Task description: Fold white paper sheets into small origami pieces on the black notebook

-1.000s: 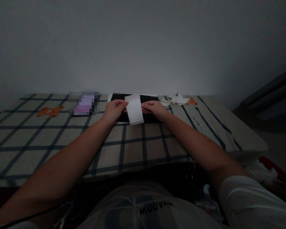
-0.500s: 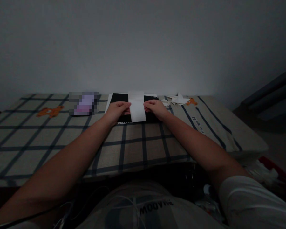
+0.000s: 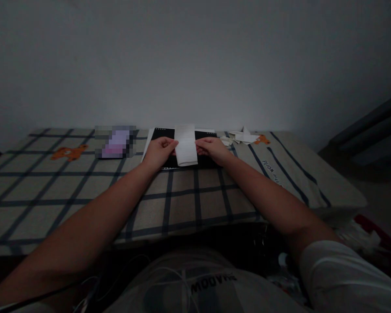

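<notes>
Left hand: thumb and finger are closed on the left edge of the paper.
Right hand: pinches the opposite edge in the same way.
Paper: lies between the hands, over the black cover; contact I cannot tell.
Paper risk: uneven pulling might tear it; one slipping pinch might make a crease crooked.
</notes>
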`<state>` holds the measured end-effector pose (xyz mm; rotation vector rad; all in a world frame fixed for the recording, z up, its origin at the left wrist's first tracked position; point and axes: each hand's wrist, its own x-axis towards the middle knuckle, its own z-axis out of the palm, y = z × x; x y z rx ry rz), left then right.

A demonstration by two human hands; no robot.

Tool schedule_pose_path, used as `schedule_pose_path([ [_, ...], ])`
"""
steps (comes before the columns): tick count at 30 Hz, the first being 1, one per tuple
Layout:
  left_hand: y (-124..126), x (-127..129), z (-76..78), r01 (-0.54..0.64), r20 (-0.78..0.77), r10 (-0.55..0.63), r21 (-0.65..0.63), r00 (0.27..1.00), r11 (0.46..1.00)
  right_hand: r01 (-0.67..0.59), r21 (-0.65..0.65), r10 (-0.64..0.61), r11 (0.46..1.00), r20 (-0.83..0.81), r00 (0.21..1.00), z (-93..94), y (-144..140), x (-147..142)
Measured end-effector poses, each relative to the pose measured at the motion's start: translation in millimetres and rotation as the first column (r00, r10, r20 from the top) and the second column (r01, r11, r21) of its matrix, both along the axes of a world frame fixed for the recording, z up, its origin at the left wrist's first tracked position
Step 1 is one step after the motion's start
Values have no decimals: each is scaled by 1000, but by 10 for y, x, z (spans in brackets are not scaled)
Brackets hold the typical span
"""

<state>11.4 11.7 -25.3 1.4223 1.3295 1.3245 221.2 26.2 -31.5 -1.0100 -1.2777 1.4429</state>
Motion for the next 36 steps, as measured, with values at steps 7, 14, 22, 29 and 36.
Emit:
schedule_pose_path([
  [7, 8, -7, -32, 63, 117, -59, -26, 991, 998, 3, 3, -3, 1000, 6, 1000, 10, -10, -7],
  [14, 3, -30, -36, 246, 214, -211, -153, 954, 957, 50, 9, -50, 999, 10, 999, 4, 6, -10],
  [22, 12, -26, -32, 75, 102, -65, -95, 993, 993, -86, -12, 85, 996, -44, 995, -35, 22, 22],
  [29, 3, -23, -18, 134, 199, -108, -122, 974, 984, -22, 16, 21, 1000, 34, 999, -29, 16, 3],
  [36, 13, -50, -38, 222, 213, -186, -159, 959, 962, 66, 7, -66, 998, 15, 998, -3, 23, -5],
])
